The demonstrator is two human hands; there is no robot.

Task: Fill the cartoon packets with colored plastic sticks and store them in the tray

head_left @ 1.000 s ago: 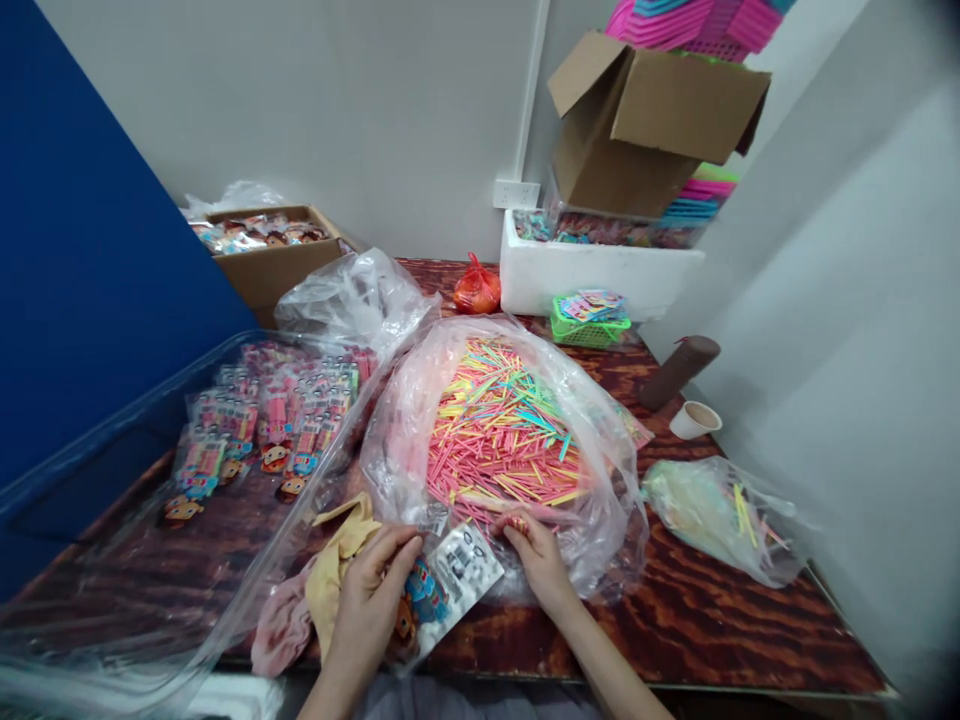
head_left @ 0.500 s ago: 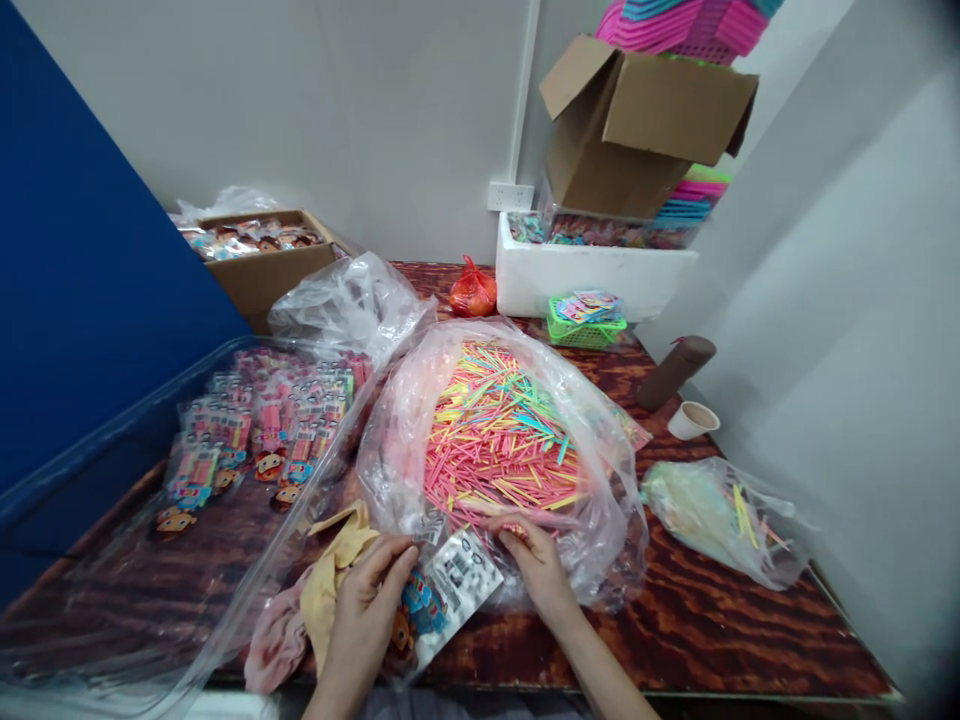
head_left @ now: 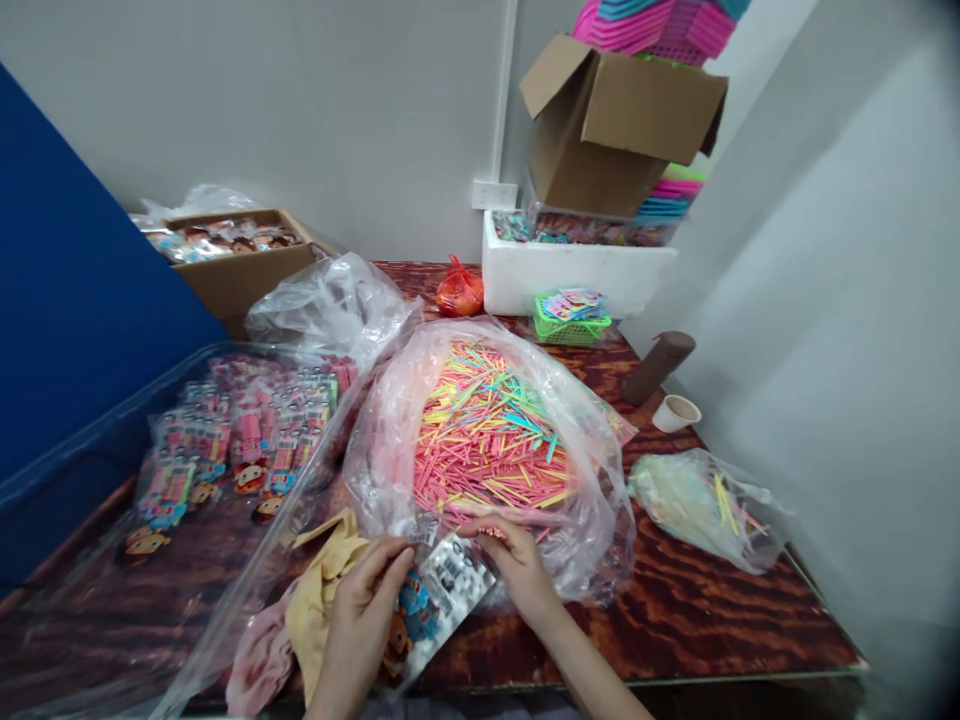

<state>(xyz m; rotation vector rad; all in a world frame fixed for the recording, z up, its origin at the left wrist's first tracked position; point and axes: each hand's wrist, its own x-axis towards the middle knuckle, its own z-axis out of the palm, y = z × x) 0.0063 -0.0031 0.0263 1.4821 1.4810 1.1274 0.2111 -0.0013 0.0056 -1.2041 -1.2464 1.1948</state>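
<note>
My left hand is closed on a small clear packet with a cartoon figure and a printed label, held over the near table edge. My right hand pinches a few thin coloured sticks at the packet's upper end. Just beyond both hands lies a big clear plastic bag heaped with pink, yellow, green and blue sticks. A yellow cloth and a pink cloth lie under my left wrist.
At left a clear bag holds several filled cartoon packets. A smaller bag of sticks lies at right, beside a paper cup and brown tube. Behind stand a white foam box, green basket and cardboard boxes.
My right hand has drawn back from the stick pile toward the packet's top. The left hand keeps its hold on the packet. The view has shifted a little to the right.
</note>
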